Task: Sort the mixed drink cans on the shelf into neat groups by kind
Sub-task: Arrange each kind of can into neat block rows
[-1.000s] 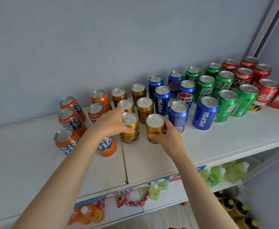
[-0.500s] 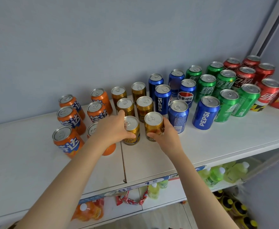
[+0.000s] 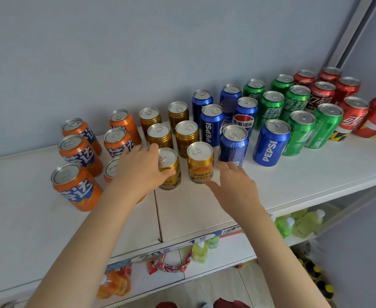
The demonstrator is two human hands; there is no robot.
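On the white shelf (image 3: 304,181) the cans stand in colour groups. From left to right these are orange cans (image 3: 75,187), gold cans (image 3: 186,134), blue Pepsi cans (image 3: 271,143), green cans (image 3: 300,132) and red cans (image 3: 353,116). My left hand (image 3: 141,172) wraps the front-left gold can (image 3: 170,172), thumb across its front, and partly hides an orange can behind it. My right hand (image 3: 233,187) hovers just right of the front-right gold can (image 3: 200,163). Its fingers are spread and hold nothing.
A grey wall rises right behind the back row of cans. The shelf's front edge carries price labels (image 3: 196,243). Yellow-green bottles (image 3: 289,225) and orange bottles (image 3: 115,283) sit on the lower shelf. A seam (image 3: 158,214) divides the two shelf boards.
Both front gold cans slid back toward the other gold cans. My right hand then let go of its can and drew back slightly; my left hand stays on the other one.
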